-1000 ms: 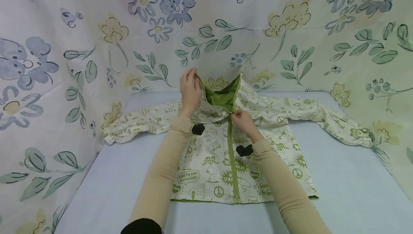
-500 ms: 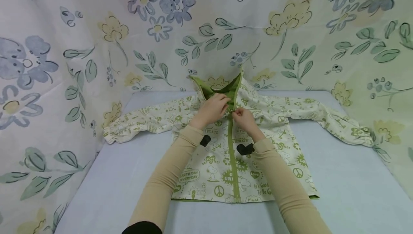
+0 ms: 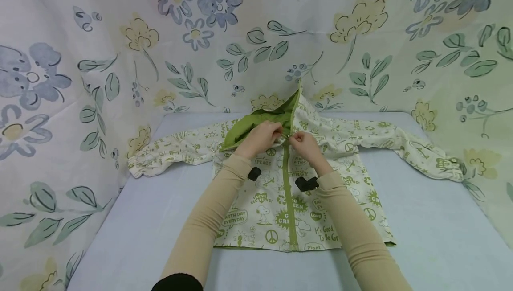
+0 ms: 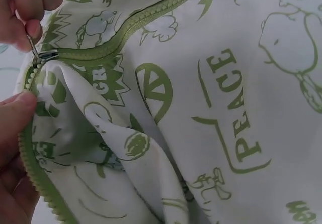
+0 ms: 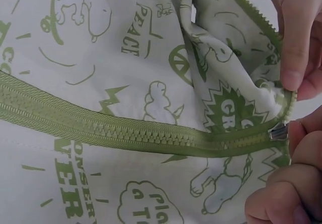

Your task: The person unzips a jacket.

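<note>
A white jacket (image 3: 262,202) with green print lies front up, its green zipper (image 3: 289,197) closed from the hem up to the neck. My left hand (image 3: 260,139) pinches the toothed edge of the left zipper tape (image 4: 37,178) just above the metal slider (image 5: 278,132). Close beside it, my right hand (image 3: 305,148) pinches the slider's pull tab (image 4: 32,48) between thumb and curled forefinger. Above the hands the neck opening shows green lining (image 3: 236,135); its left side is folded outward, while the right side (image 3: 299,108) stands up.
Both jacket sleeves, left (image 3: 160,155) and right (image 3: 425,157), are spread out sideways on the white-covered table (image 3: 132,228). A floral curtain (image 3: 256,28) hangs along the back and sides. Black straps (image 3: 306,184) sit near the wrists.
My left hand has let go of the upper left edge of the opening and moved down and right to the slider. That edge has flopped outward. The right hand has stayed at the pull tab.
</note>
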The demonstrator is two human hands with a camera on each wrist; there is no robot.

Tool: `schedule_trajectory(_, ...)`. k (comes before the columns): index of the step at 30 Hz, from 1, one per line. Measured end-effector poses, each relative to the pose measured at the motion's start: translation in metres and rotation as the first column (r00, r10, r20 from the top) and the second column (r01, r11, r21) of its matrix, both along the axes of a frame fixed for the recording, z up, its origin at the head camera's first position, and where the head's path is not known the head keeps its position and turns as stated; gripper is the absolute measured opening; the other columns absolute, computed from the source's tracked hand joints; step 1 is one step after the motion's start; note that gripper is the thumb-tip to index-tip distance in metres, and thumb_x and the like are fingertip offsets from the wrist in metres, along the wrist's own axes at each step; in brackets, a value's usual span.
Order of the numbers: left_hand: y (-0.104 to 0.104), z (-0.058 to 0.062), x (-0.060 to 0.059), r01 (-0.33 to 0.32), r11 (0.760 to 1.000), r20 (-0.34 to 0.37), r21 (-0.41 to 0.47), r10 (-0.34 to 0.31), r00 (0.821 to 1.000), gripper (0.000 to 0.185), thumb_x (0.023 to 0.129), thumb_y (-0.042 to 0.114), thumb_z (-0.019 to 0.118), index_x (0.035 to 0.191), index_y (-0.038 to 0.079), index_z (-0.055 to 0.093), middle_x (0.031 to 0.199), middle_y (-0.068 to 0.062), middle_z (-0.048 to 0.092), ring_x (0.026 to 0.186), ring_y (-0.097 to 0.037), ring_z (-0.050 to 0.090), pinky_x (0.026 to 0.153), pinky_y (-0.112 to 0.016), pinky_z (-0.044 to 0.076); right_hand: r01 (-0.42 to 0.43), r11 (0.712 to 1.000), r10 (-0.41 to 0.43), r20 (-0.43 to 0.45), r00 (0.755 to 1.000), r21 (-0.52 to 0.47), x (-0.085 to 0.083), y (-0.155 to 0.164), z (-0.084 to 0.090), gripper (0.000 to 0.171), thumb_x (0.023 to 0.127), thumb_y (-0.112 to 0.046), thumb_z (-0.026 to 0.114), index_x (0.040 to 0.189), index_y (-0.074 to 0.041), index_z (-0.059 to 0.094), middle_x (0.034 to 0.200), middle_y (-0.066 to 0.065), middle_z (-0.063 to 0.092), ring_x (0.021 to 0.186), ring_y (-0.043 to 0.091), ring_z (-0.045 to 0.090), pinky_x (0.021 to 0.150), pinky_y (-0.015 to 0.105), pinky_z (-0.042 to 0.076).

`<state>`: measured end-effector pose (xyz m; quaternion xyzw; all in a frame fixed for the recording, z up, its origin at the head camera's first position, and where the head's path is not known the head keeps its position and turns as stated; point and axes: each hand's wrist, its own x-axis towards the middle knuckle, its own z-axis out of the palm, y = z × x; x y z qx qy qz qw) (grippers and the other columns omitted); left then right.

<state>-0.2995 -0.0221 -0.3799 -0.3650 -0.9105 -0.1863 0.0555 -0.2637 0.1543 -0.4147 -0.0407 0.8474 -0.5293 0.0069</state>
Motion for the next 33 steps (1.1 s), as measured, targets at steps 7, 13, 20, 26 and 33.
schedule_trajectory(7,-0.002,0.000,-0.006,-0.002,0.994,0.046,0.109,-0.003,0.999,0.014,0.095,0.010,0.053,0.101,0.009,0.066,0.094,-0.001,0.063,0.086,-0.013,0.056,0.075,-0.022,0.046,-0.010,1.000,0.010,-0.012,1.000,-0.011,0.001,-0.001,-0.003,0.020,0.095,-0.021,0.049,0.085,-0.004,0.054,0.055,-0.001,0.037,0.045,0.011,0.029,0.042,0.027,0.029)
schedule_trajectory(13,-0.003,0.005,-0.010,-0.021,0.980,0.080,0.196,0.005,0.997,0.013,0.094,0.011,0.055,0.101,0.007,0.066,0.094,-0.002,0.063,0.083,-0.012,0.058,0.072,-0.021,0.047,-0.020,0.999,0.019,-0.027,0.999,-0.038,0.004,-0.003,-0.004,0.022,0.096,-0.022,0.049,0.087,-0.002,0.054,0.054,-0.002,0.036,0.044,0.011,0.029,0.042,0.027,0.029)
schedule_trajectory(20,-0.007,0.013,-0.008,-0.066,0.966,0.094,0.249,0.043,0.995,0.012,0.095,0.014,0.055,0.100,0.010,0.066,0.092,-0.001,0.062,0.076,-0.010,0.056,0.067,-0.022,0.047,-0.019,0.998,0.017,-0.038,0.999,-0.060,0.006,-0.004,-0.007,0.023,0.094,-0.022,0.053,0.085,-0.001,0.056,0.052,-0.001,0.035,0.043,0.012,0.027,0.042,0.027,0.027)
schedule_trajectory(26,-0.009,0.017,-0.007,-0.088,0.955,0.118,0.282,0.056,0.991,0.012,0.095,0.012,0.054,0.099,0.010,0.065,0.092,-0.001,0.062,0.073,-0.010,0.055,0.065,-0.023,0.046,-0.025,0.999,0.022,-0.080,0.997,-0.047,0.006,-0.004,-0.012,0.025,0.094,-0.020,0.053,0.078,-0.001,0.055,0.050,-0.001,0.033,0.042,0.012,0.025,0.042,0.027,0.026)
schedule_trajectory(33,-0.011,0.018,-0.007,-0.105,0.947,0.139,0.304,0.065,0.988,0.013,0.095,0.011,0.054,0.100,0.009,0.065,0.093,-0.002,0.063,0.074,-0.011,0.055,0.065,-0.024,0.046,-0.026,0.999,0.024,-0.071,0.997,-0.029,0.010,-0.004,-0.012,0.022,0.093,-0.020,0.054,0.082,-0.001,0.058,0.051,-0.001,0.038,0.043,0.012,0.028,0.042,0.027,0.029)
